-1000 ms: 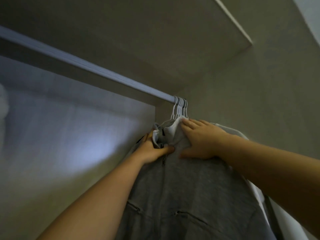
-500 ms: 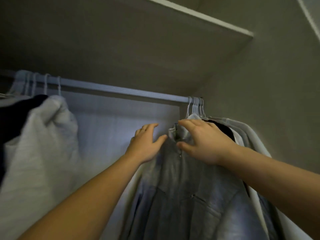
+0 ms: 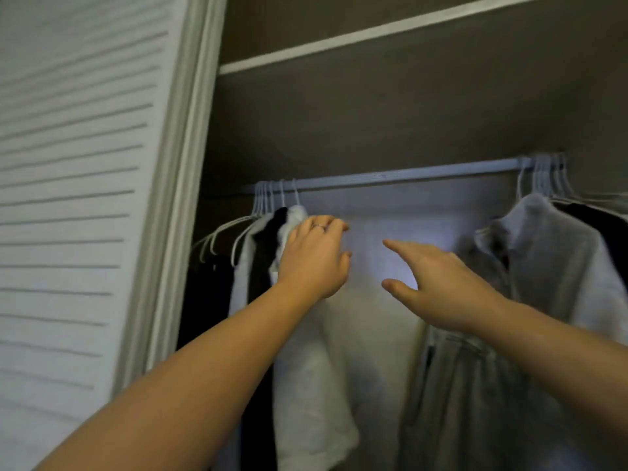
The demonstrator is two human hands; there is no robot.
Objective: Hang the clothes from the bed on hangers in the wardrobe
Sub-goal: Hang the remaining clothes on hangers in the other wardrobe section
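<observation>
Jacket (image 3: 550, 260) now free of right hand (image 3: 438, 287); left hand (image 3: 312, 260) at shirt (image 3: 306, 385)

To your right, the grey zip jacket (image 3: 543, 266) hangs upright from the wardrobe rail (image 3: 407, 174) among bunched white hangers (image 3: 543, 178). To your left, a white garment (image 3: 306, 385) and a black garment (image 3: 268, 239) hang beside empty hangers (image 3: 221, 234).

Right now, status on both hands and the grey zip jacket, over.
Left hand at shoulder of white garment, grip unclear. Right hand open, empty, in the gap. Grey zip jacket hanging on the rail, right side. Nothing in the way.
</observation>
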